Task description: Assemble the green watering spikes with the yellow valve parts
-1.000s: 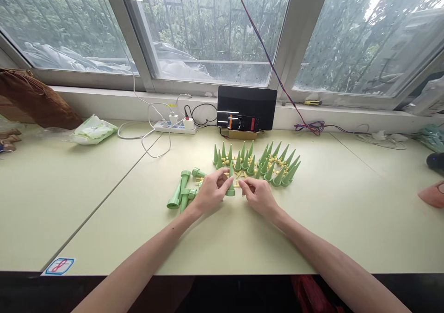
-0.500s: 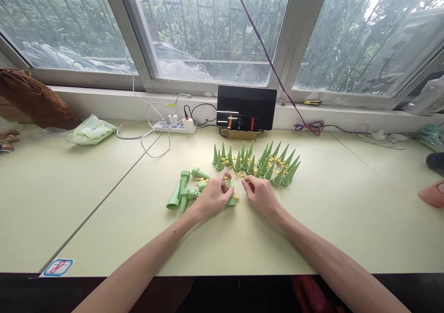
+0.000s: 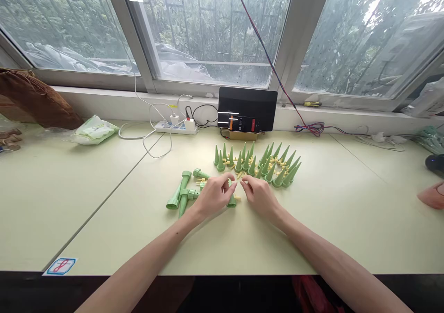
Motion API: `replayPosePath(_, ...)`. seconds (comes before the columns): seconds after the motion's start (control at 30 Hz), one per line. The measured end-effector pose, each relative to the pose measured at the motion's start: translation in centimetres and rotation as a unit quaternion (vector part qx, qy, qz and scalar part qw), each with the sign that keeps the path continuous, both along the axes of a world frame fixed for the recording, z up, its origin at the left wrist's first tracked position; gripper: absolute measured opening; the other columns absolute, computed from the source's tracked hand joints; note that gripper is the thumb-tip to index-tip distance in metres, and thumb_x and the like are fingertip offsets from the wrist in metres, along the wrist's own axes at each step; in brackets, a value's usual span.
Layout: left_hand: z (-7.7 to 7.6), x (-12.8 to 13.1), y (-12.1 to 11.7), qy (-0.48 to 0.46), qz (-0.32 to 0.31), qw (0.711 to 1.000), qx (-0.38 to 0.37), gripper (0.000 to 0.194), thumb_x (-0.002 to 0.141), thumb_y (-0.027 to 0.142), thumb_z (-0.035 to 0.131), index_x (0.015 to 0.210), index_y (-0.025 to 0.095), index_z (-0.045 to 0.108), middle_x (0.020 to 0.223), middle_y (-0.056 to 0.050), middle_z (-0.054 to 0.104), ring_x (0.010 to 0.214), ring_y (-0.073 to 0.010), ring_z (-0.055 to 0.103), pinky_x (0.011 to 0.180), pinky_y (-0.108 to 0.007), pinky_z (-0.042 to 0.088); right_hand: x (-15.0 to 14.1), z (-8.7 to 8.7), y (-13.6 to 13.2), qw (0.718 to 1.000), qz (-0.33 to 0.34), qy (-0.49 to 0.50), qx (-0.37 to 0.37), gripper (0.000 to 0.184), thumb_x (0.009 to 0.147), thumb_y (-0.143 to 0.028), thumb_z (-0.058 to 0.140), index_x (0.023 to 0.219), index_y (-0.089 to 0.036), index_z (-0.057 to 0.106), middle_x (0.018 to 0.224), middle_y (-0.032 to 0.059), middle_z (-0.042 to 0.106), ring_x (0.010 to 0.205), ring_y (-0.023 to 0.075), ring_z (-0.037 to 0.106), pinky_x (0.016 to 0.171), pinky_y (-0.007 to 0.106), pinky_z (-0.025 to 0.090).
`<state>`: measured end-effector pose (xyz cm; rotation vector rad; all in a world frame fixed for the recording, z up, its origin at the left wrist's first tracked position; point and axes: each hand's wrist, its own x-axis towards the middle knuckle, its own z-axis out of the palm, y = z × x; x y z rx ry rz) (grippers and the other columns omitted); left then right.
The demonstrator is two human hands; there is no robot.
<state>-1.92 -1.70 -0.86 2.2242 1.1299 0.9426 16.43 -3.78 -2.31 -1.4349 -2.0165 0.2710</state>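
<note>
My left hand (image 3: 217, 194) is just above the table, thumb and forefinger curved with a small gap between them and nothing visible in it. It partly hides a green plastic spike (image 3: 231, 202) and a small yellow piece (image 3: 237, 198) beneath it. Facing it, my right hand (image 3: 261, 195) has thumb and forefinger pinched close to the left fingertips; whatever they hold is too small to make out. Beyond both hands, several green cone spikes (image 3: 246, 160) stand points up, with small yellow valve-like pieces (image 3: 239, 175) among them. Other green spikes (image 3: 183, 188) lie on their sides to the left.
Behind the spikes a black tablet (image 3: 248, 101) leans upright, with a phone (image 3: 243, 123) showing a timer in front. A white power strip (image 3: 176, 128) with cables, a green-white packet (image 3: 94, 130) and bundled wires (image 3: 314, 128) lie along the table's back.
My left thumb and forefinger have moved slightly right, closer to my right fingertips. The right hand has shifted a little left. The spikes stay where they were.
</note>
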Motion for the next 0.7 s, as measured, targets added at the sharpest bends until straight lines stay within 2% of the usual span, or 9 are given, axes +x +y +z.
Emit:
replayPosePath(0.1, 0.0, 0.0, -0.1, -0.021, -0.042, 0.998, 0.042, 0.013, 0.093, 0.025, 0.053, 0.084, 0.018, 0.06, 0.053, 0.007, 0.045, 0.046, -0.0086, 0.038, 0.051, -0.023, 0.032, -0.8, 1.0, 0.4, 0.993, -0.015, -0.117, -0.021, 0.02, 0.099, -0.016, 0.04, 0.094, -0.018, 0.059, 0.073, 0.0039, 0.066, 0.06, 0.0175, 0.059, 0.054, 0.025, 0.03)
replayPosePath(0.17, -0.1, -0.1, -0.2, -0.024, -0.058, 0.995, 0.072, 0.016, 0.091, 0.021, 0.052, 0.077, 0.018, 0.057, 0.053, 0.006, 0.045, 0.047, -0.0084, 0.037, 0.05, -0.023, 0.03, -1.5, 1.8, 1.0, 0.981, -0.018, -0.185, -0.062, 0.017, 0.091, -0.007, 0.045, 0.097, -0.019, 0.057, 0.069, 0.0018, 0.065, 0.058, 0.0175, 0.06, 0.05, 0.025, 0.025)
replayPosePath(0.27, -0.3, -0.1, -0.1, -0.018, -0.065, 0.994, 0.089, 0.021, 0.088, 0.017, 0.052, 0.067, 0.018, 0.05, 0.053, 0.005, 0.043, 0.048, -0.0082, 0.034, 0.05, -0.024, 0.028, -2.6, 2.8, 2.2, 0.961, -0.023, -0.252, -0.115, 0.024, 0.081, -0.005, 0.056, 0.101, -0.019, 0.055, 0.074, 0.0026, 0.067, 0.063, 0.0185, 0.064, 0.049, 0.024, 0.025)
replayPosePath(0.33, -0.4, -0.1, 0.0, -0.013, -0.064, 0.994, 0.087, 0.023, 0.086, 0.016, 0.052, 0.064, 0.018, 0.046, 0.053, 0.005, 0.042, 0.048, -0.0082, 0.033, 0.05, -0.024, 0.027, -3.2, 3.1, 3.2, 0.958, -0.032, -0.262, -0.116, 0.026, 0.078, -0.003, 0.058, 0.101, -0.017, 0.056, 0.077, 0.0054, 0.069, 0.067, 0.0205, 0.067, 0.05, 0.024, 0.027)
replayPosePath(0.43, -0.5, -0.1, 0.1, -0.008, -0.061, 0.995, 0.08, 0.025, 0.085, 0.017, 0.052, 0.062, 0.018, 0.043, 0.053, 0.005, 0.042, 0.048, -0.0084, 0.033, 0.049, -0.024, 0.027, -3.9, 2.8, 4.5, 0.954, -0.052, -0.272, -0.118, 0.018, 0.082, -0.003, 0.056, 0.098, -0.013, 0.057, 0.08, 0.0101, 0.069, 0.073, 0.0235, 0.07, 0.052, 0.025, 0.031)
replayPosePath(0.7, -0.5, 0.1, -0.1, -0.012, -0.059, 0.995, 0.081, 0.028, 0.086, 0.02, 0.052, 0.06, 0.018, 0.041, 0.052, 0.004, 0.042, 0.048, -0.0087, 0.033, 0.049, -0.024, 0.028, -4.6, 2.2, 6.2, 0.945, -0.07, -0.288, -0.14, 0.022, 0.082, -0.001, 0.055, 0.1, -0.011, 0.061, 0.087, 0.0136, 0.072, 0.083, 0.0257, 0.073, 0.059, 0.025, 0.042)
